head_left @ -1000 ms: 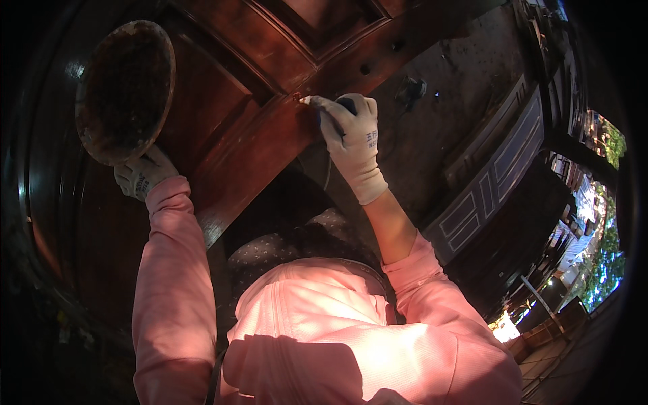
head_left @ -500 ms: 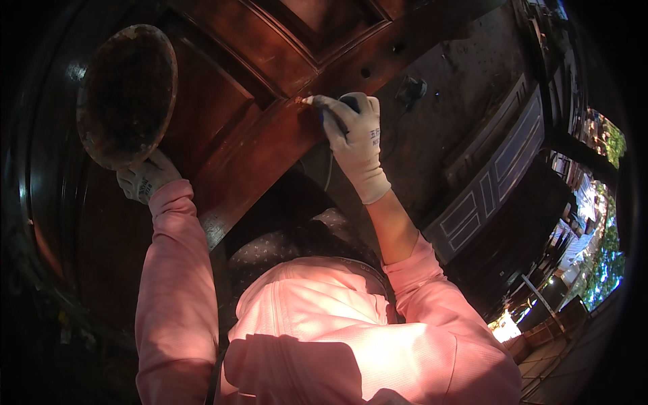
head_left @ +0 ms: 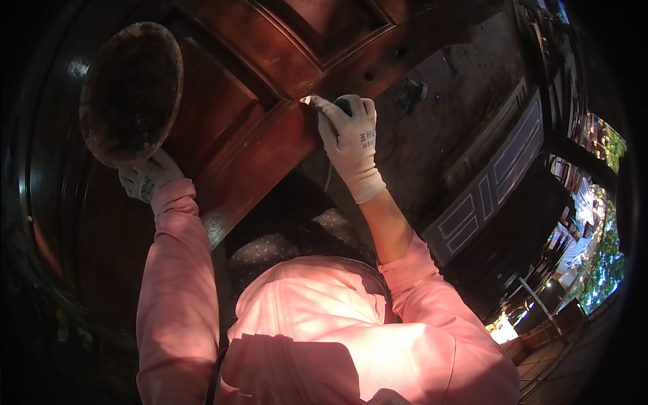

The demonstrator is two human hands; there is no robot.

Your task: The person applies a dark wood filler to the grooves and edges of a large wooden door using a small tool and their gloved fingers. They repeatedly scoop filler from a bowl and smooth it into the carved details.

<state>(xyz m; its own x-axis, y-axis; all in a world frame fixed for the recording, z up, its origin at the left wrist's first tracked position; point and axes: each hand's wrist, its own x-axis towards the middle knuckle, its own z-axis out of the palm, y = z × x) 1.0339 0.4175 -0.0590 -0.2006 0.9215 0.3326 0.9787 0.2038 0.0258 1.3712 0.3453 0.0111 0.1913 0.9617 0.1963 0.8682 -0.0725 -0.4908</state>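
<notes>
Read as a clock face centred on the head view, a reddish-brown panelled wooden door point(head_left: 270, 145) stretched diagonally from about 9 to 1 o'clock, its moulded panels set beside a broad stile. Two dark round holes point(head_left: 368, 75) showed in that stile toward 1 o'clock.

The left hand point(head_left: 147, 178), in a pale knit glove, lay near 9 o'clock, grasping a shallow round pan point(head_left: 131, 94) at its lower rim; some of its fingers were hidden behind the pan. The pan, dark and stained inside with a worn, paler rim, tilted toward the camera at 10 o'clock, over the door.

The right hand point(head_left: 352, 135), gloved likewise, was just past 12 o'clock. Its index finger reached out to the stile beside a panel corner, the whitish tip appearing to touch the wood, while the other fingers curled inward; whether they enclosed anything could not be told.

A pink long-sleeved top point(head_left: 304, 317) filled 6 o'clock, above it dark patterned trousers point(head_left: 290, 246). At 3 o'clock leaned a greyish panelled door point(head_left: 482, 196), with sunlit foliage point(head_left: 611, 260) beyond it toward the rim.
</notes>
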